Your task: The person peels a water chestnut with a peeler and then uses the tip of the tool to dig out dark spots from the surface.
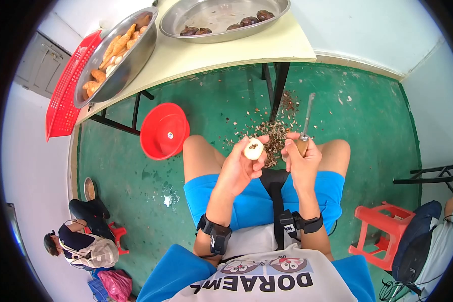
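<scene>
My left hand (240, 163) is closed around a pale, peeled round piece (253, 149) with a dark brown spot at its centre. To its right, my right hand (304, 158) grips the wooden handle of a peeling tool (307, 118), whose thin metal blade points up and away from me. The tool and the piece are apart. Beyond and below both hands, brown and pale peelings (274, 138) lie scattered on the green floor. Several dark unpeeled corms (249, 21) sit in an oval metal tray (221, 36) on the table.
A metal bowl (131, 75) of orange and pale pieces and a red basket (60, 100) are on the pale table (211, 58). A red basin (166, 131) stands on the floor. People sit at left (85, 241) and right (428, 256), near a red stool (382, 231).
</scene>
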`<control>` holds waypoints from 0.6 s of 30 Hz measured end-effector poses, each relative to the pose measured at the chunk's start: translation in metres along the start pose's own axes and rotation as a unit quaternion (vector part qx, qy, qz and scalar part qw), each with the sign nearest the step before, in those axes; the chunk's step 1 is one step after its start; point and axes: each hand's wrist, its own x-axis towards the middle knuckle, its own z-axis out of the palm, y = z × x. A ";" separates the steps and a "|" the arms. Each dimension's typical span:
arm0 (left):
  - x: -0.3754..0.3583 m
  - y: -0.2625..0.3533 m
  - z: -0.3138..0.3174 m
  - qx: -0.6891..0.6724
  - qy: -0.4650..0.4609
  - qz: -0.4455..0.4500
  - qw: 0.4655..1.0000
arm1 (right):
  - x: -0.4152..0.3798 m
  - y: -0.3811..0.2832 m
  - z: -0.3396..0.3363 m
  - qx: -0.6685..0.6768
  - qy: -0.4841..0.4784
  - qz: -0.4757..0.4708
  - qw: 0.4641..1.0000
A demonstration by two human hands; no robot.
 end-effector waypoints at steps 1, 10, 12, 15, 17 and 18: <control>-0.001 0.001 0.001 0.000 0.012 0.001 1.000 | 0.003 0.007 0.000 -0.032 0.028 -0.040 0.998; -0.002 -0.002 -0.005 -0.011 0.019 0.011 1.000 | -0.005 0.004 0.002 -0.131 0.019 0.051 0.990; -0.003 -0.001 -0.004 -0.011 0.031 0.023 0.999 | 0.000 0.020 -0.002 -0.170 0.051 -0.079 0.981; -0.003 0.000 -0.004 -0.027 0.054 0.054 0.997 | 0.001 0.024 -0.009 -0.255 0.027 -0.090 0.962; -0.002 -0.001 -0.009 -0.032 0.055 0.064 0.996 | 0.001 0.019 -0.008 -0.210 -0.012 -0.003 0.978; -0.002 -0.001 -0.009 -0.038 0.054 0.061 0.996 | 0.000 0.018 -0.007 -0.206 -0.025 -0.007 0.978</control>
